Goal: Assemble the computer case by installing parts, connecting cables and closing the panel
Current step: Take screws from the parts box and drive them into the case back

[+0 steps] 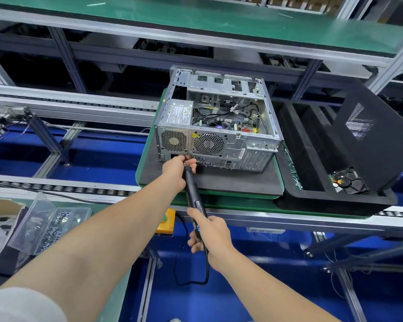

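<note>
Both hands, left [176, 169] and right [211, 233], grip screwdriver [193, 194] at case [230, 151]; power-supply label [180, 112] illegible

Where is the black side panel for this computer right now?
In the head view, the black side panel leans at the right, in the black foam tray beside the open computer case.

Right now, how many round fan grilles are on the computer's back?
2. The left grille sits above the left hand; the right grille is beside it. Other sides of the case are hidden.
</note>
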Available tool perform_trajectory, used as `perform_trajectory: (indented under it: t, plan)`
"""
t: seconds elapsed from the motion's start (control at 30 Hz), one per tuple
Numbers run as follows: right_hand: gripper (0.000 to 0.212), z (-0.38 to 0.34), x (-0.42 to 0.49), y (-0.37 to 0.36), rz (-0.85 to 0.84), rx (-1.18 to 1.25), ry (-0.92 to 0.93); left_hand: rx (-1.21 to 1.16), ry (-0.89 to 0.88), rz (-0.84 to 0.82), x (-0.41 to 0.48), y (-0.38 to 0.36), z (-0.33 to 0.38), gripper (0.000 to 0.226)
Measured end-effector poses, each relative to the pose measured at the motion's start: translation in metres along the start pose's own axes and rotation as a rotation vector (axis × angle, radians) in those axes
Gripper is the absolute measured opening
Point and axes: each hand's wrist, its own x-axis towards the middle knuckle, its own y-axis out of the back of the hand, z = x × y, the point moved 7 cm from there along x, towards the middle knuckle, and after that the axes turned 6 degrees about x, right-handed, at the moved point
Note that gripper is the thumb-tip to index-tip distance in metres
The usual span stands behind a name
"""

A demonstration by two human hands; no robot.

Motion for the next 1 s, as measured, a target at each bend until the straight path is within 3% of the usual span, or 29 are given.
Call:
perform_trajectory:
  t: [0.23, 0.7, 1.0]
  plan:
    - [0.061, 0.0, -0.001, 0.004, 0.03, -0.048, -0.046, 0.004, 0.006, -0.003, 0.005, 0.001, 0.0, 0.024]
    - [0.057, 0.013, 0.004, -0.007, 0.018, -0.001, -0.042, 0.057, 0.036, -0.047, 0.003, -0.012, -0.008, 0.029]
    - [0.071, 0.017, 0.001, 0.003, 0.027, 0.022, -0.081, 0.053, 0.042, -0.062, -0.004, -0.021, -0.02, 0.03]
